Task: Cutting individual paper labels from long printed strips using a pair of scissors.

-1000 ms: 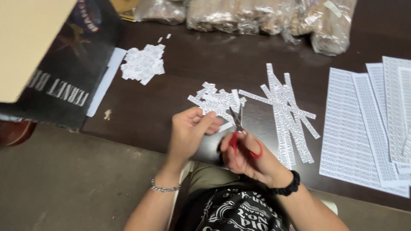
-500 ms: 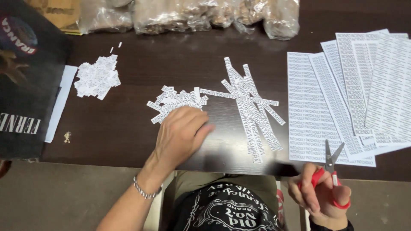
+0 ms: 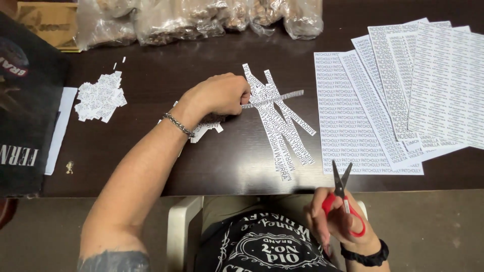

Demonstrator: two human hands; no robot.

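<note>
White printed paper at every stage: full label sheets point(image 3: 428, 85) fanned over one another at the right, then a loose heap of long cut strips point(image 3: 285, 136) in the middle. Left hand point(image 3: 219, 94) closed at the left edge of that heap, fingertips pinched on the end of one strip point(image 3: 277, 98), which lies crosswise over the rest and appears to be lifting off them. Right hand point(image 3: 335, 221) well apart, below the near edge and over the lap, clamped through the red handles of a pair of scissors point(image 3: 342, 191), blades slightly parted and pointing up and away. Probably the picking step, with one strip being singled out and no cutting under way. Calls next, most likely, for drawing that strip free without dragging its neighbours, then bringing paper and blades together.

Dark brown wood for the counter point(image 3: 151, 166), glossy, spanning the whole width. Beyond its near edge, dull grey-brown floor point(image 3: 428, 226). At the far left, a big dark printed board point(image 3: 25, 100) overlapping a plain white sheet point(image 3: 59, 131). Along the back, clear plastic bags point(image 3: 201, 20) of brownish contents, too blurred to identify. Below, part of a pale plastic chair point(image 3: 181, 226). Left of centre, a small pile of cut labels point(image 3: 100, 96), with more small pieces point(image 3: 204, 128) partly hidden under the left wrist. Smallest of all, a tiny gold-coloured scrap point(image 3: 69, 167) near the front left.
</note>
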